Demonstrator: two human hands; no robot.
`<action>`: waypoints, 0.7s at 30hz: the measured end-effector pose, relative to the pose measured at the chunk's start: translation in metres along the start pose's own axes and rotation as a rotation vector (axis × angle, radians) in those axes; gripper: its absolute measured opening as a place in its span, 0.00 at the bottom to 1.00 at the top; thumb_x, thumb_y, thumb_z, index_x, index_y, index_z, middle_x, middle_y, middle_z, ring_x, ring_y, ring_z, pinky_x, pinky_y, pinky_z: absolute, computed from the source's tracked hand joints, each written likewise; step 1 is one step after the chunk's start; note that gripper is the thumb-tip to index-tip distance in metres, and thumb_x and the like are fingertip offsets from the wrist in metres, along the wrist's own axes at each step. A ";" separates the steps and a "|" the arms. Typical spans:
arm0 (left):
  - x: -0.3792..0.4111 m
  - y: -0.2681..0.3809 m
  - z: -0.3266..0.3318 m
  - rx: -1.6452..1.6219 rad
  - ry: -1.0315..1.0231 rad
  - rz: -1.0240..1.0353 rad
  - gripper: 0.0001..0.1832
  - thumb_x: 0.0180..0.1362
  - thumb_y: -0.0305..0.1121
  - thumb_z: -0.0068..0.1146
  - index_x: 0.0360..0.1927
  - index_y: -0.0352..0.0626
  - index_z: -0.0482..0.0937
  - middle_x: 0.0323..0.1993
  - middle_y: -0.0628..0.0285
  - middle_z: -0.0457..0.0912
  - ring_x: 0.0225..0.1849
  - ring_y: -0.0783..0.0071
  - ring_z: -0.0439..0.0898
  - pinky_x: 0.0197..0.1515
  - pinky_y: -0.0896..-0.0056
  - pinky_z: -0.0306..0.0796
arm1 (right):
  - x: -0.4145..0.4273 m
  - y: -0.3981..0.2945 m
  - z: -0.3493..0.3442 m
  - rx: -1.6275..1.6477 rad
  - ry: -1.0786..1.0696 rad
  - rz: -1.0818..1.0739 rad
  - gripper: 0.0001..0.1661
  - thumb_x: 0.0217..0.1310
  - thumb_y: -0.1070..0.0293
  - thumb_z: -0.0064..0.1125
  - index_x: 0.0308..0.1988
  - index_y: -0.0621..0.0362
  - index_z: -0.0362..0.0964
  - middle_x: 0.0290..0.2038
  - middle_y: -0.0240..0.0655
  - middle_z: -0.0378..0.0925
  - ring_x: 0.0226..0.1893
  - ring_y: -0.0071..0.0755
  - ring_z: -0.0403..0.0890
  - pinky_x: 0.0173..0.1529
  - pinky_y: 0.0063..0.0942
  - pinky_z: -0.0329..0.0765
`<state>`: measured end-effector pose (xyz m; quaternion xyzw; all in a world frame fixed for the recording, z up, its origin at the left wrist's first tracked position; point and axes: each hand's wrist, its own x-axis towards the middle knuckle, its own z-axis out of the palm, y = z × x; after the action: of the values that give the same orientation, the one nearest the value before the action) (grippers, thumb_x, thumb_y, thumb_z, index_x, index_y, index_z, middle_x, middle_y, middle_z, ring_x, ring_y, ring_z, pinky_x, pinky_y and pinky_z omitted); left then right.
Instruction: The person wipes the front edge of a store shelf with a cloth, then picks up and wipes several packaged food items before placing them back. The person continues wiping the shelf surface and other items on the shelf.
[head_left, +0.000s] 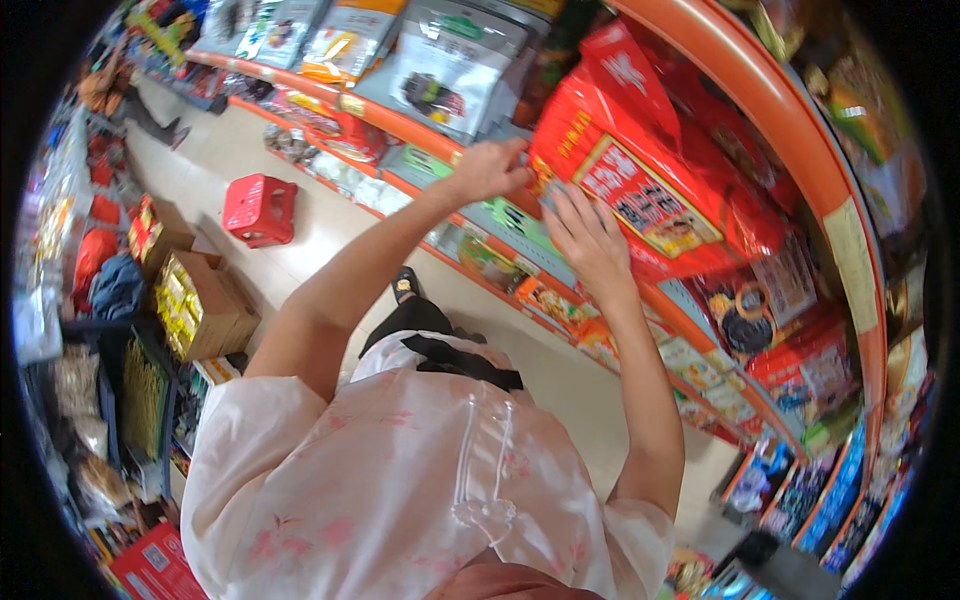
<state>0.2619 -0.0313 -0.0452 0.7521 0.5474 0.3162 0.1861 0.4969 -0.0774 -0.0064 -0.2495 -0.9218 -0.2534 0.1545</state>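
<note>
A large, glossy red plastic food package (652, 169) with printed lettering and a picture panel lies on the orange-edged shelf in front of me. My left hand (491, 171) is at its near left corner with the fingers curled; whether they grip the plastic is hidden. Against the lower front edge of the same package rests my right hand (589, 240), palm down, fingers extended. Something small and grey shows by the right fingertips, too blurred to name. To the left on the shelf stand a silver food pouch (454, 71) and an orange-and-white pouch (349, 41).
Above the package curves another orange shelf edge (780, 97). More dark-red packages (757, 307) lie to the right. A red plastic stool (259, 210) stands in the aisle, near an open cardboard box (210, 307) of yellow packets. Farther off is another person (124, 94).
</note>
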 end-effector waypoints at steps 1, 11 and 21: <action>0.002 -0.005 0.003 0.053 0.020 0.021 0.21 0.51 0.44 0.55 0.45 0.43 0.73 0.25 0.52 0.80 0.30 0.50 0.80 0.33 0.52 0.72 | -0.006 0.000 0.003 0.012 0.015 0.005 0.17 0.58 0.66 0.50 0.48 0.49 0.72 0.59 0.30 0.68 0.64 0.30 0.63 0.67 0.36 0.50; -0.012 -0.038 -0.151 -0.133 0.728 -0.174 0.16 0.58 0.33 0.52 0.47 0.35 0.69 0.29 0.58 0.75 0.30 0.70 0.73 0.33 0.67 0.68 | -0.013 0.000 -0.001 0.154 0.008 0.035 0.15 0.56 0.69 0.52 0.45 0.53 0.74 0.57 0.31 0.70 0.62 0.32 0.65 0.63 0.34 0.59; -0.022 0.020 -0.096 -0.452 0.334 -0.050 0.17 0.62 0.30 0.50 0.54 0.38 0.71 0.28 0.64 0.77 0.31 0.78 0.75 0.37 0.75 0.70 | 0.014 0.005 -0.038 0.136 0.383 0.184 0.13 0.48 0.70 0.59 0.39 0.49 0.74 0.48 0.29 0.72 0.51 0.35 0.70 0.51 0.35 0.66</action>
<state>0.2061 -0.0652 0.0312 0.6151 0.5046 0.5453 0.2639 0.4935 -0.0892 0.0325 -0.2687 -0.8639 -0.2185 0.3657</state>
